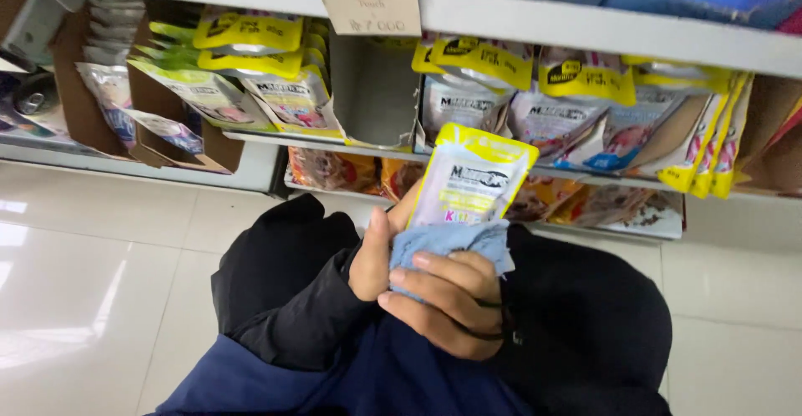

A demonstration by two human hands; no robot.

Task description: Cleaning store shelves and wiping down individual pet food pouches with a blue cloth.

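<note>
My left hand (372,261) holds a silver pouch with a yellow top (472,182) upright in front of my knees, thumb along its left edge. My right hand (447,303) presses a light blue cloth (451,240) against the lower part of the pouch, fingers pointing left. The cloth covers the pouch's bottom. There is a dark band on my right wrist. Both sleeves are black.
A low white shelf (585,27) just ahead carries rows of similar yellow-topped pouches (576,90) and cardboard display boxes (180,144), with an empty grey box slot (376,90) in the middle. A cardboard tag (369,7) hangs on the shelf edge. White floor tiles (92,274) lie below.
</note>
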